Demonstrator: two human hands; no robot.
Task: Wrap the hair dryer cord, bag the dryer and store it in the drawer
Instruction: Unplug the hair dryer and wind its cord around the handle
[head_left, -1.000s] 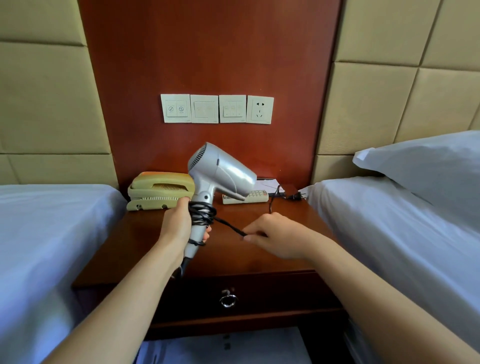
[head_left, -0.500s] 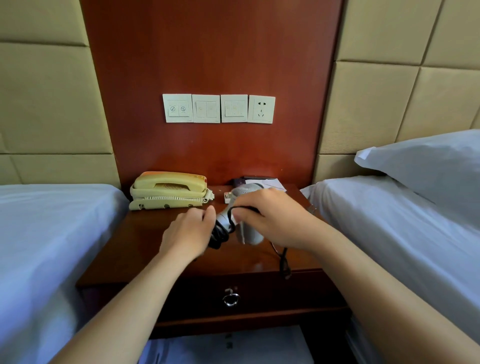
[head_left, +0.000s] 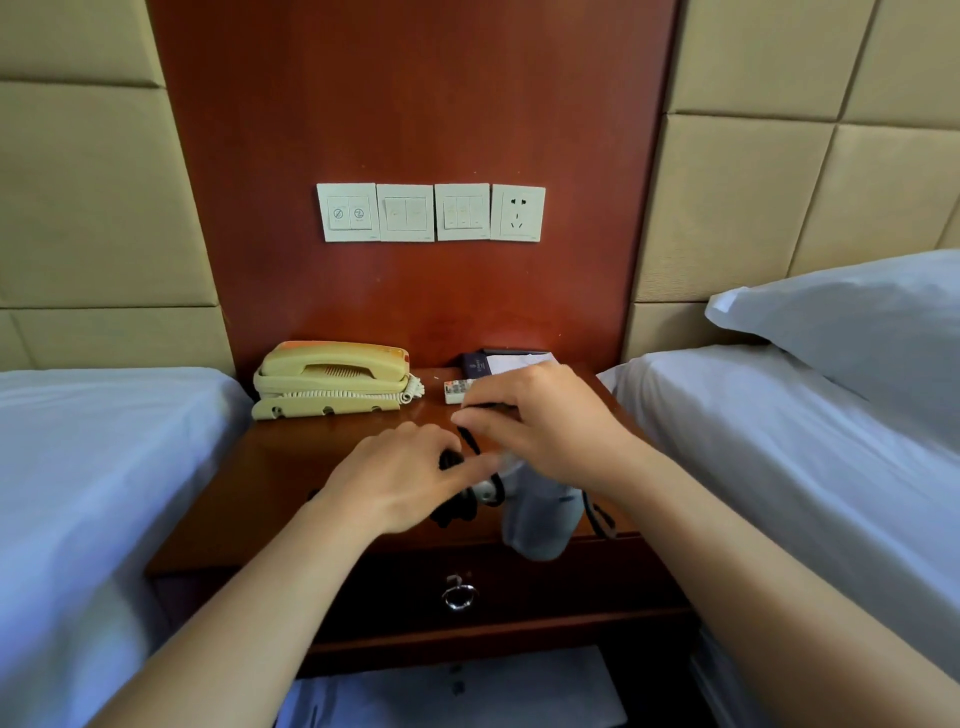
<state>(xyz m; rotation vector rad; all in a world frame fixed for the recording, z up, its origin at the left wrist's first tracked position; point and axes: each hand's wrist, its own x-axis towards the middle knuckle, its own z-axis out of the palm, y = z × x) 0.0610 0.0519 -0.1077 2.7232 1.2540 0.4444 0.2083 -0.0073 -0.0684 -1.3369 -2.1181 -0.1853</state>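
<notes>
Both our hands are on the hair dryer (head_left: 540, 519) at the front edge of the nightstand (head_left: 291, 467).
Our left hand (head_left: 400, 478) curls round its narrow end, where the black cord (head_left: 470, 441) is bunched in coils. Our right hand (head_left: 545, 421) pinches a loop of that cord between thumb and forefinger, just above. The silver body points down past the front edge, over the closed drawer (head_left: 545, 587) with its ring pull (head_left: 458, 597). A telephone (head_left: 332, 376) sits at the back left corner, a remote (head_left: 457, 389) near the back edge.
</notes>
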